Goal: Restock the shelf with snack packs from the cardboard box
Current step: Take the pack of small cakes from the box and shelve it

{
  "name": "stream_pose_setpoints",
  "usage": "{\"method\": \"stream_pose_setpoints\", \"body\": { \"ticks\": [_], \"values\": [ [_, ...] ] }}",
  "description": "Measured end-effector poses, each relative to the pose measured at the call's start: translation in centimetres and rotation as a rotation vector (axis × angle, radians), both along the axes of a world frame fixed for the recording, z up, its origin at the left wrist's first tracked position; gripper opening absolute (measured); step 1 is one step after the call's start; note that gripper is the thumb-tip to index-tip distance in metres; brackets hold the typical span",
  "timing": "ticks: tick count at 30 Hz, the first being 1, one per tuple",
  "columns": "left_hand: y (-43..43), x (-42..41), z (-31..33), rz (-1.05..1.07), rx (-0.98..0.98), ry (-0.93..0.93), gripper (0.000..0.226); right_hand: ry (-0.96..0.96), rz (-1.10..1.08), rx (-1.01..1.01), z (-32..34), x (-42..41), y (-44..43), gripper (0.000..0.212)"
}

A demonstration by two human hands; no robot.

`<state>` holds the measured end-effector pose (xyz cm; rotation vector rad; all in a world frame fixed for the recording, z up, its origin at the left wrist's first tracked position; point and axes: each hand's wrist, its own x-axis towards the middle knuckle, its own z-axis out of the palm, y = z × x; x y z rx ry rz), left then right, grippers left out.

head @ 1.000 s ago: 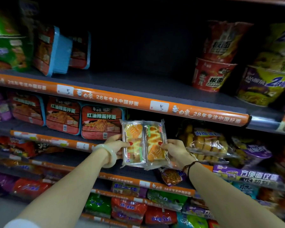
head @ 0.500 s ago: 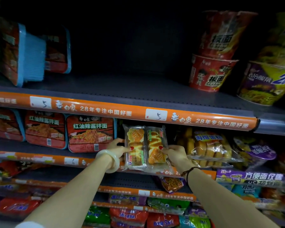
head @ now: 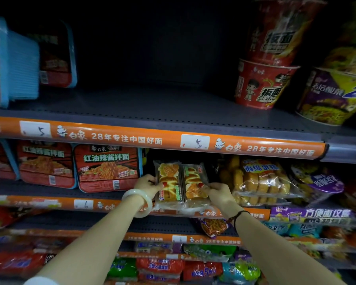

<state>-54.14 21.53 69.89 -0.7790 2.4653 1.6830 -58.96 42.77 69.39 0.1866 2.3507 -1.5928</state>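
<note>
Snack packs [head: 181, 184], two side by side, are held upright at the shelf [head: 103, 196] front, between a noodle tray [head: 107, 167] and a cake bag [head: 259, 182]. Our left hand [head: 147, 185] pinches one edge, our right hand [head: 218, 194] the other. We judge placing is under way; next, seat them further back, then let go.

Just below the orange price strip [head: 132, 138], the left hand [head: 147, 185] and right hand [head: 218, 194] are pinching two upright snack packs [head: 181, 184] side by side, their bases seemingly resting on the shelf [head: 103, 195] under that strip.
</note>
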Motion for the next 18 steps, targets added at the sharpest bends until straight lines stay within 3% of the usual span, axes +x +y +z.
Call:
{"method": "stream_pose_setpoints", "body": {
  "ticks": [4, 7, 10, 12, 16, 18],
  "values": [
    [0.3, 0.7, 0.4, -0.083, 0.025, 0.01, 0.01, -0.032, 0.075, 0.008, 0.3, 0.3, 0.2, 0.034],
    [0.5, 1.5, 1.2, -0.19, 0.041, -0.025, 0.037, -0.055, 0.157, -0.023, 0.7, 0.6, 0.4, 0.038],
    [0.4, 1.8, 1.2, -0.27, 0.0, -0.077, 0.072, -0.104, 0.248, -0.027, 0.8, 1.0, 0.9, 0.07],
    [0.5, 1.9, 0.9, -0.315, -0.009, -0.093, 0.087, -0.116, 0.319, 0.011, 1.0, 1.3, 1.3, 0.078],
    [0.8, 2.1, 0.5, -0.303, -0.135, -0.105, 0.087, -0.142, 0.4, 0.08, 1.1, 1.3, 1.8, 0.087],
    [0.6, 2.1, 0.2, -0.261, -0.161, -0.123, 0.079, -0.11, 0.414, 0.13, 1.0, 1.3, 1.8, 0.078]
  ]
}}
